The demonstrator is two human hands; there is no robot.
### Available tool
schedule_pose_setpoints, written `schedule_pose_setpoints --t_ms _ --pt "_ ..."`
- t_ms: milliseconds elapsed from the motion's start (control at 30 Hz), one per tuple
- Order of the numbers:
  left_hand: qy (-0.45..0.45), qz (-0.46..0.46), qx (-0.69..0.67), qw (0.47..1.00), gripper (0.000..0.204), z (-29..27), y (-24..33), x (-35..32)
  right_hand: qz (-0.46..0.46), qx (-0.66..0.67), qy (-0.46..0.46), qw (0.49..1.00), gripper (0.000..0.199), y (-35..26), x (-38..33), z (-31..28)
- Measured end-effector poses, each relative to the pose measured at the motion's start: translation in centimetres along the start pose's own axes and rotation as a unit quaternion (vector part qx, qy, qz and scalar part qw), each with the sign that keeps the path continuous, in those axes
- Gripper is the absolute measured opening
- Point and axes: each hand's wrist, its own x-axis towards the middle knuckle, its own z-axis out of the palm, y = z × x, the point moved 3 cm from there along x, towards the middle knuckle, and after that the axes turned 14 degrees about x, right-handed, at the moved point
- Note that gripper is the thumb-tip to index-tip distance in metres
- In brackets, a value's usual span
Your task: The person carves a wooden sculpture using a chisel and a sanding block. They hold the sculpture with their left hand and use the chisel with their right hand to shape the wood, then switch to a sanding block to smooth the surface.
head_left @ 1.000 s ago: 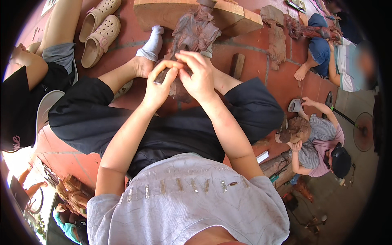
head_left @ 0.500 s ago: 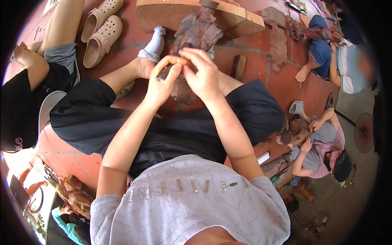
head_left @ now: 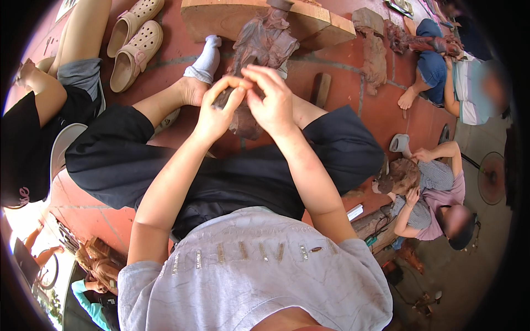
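Observation:
My left hand and my right hand meet at the fingertips above the lower part of a reddish-brown carved wooden figure. The figure lies between my bent legs, its far part against a thick pale wooden block. Both hands are closed, thumbs and fingers pinched toward each other. Whatever sits in the pinch is too small or too hidden to name. A dark patch shows inside the curl of my left fingers, and I cannot tell whether it is held or part of the carving behind.
A short wooden strip lies by my right shin. Farther right is another carved wooden piece. Beige clogs stand at the far left, beside a seated person. Other people work on carvings at the right; a fan stands behind them.
My hands keep nearly the same pinched pose over the carving. The view has shifted slightly. At the right, a co-worker has raised their head and moved their hands on their carving.

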Motion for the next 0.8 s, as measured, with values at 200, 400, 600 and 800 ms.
schedule_pose_setpoints --t_ms 200,400,600,800 --pt "-0.006 0.020 0.008 1.000 0.012 -0.1 1.1 0.1 -0.042 -0.008 -0.001 0.999 0.036 -0.3 0.4 -0.4" --pt "-0.001 0.025 0.024 0.999 0.013 -0.2 -0.1 -0.5 -0.011 -0.008 -0.014 1.000 0.035 -0.3 -0.4 0.1" --pt "-0.002 0.030 0.019 0.999 0.012 0.4 1.0 0.8 -0.001 0.017 0.018 1.000 0.036 0.4 0.7 -0.7" --pt "-0.006 -0.003 0.025 1.000 0.012 0.0 0.0 -1.3 -0.005 0.007 -0.010 1.000 0.037 -0.1 -1.1 0.1"
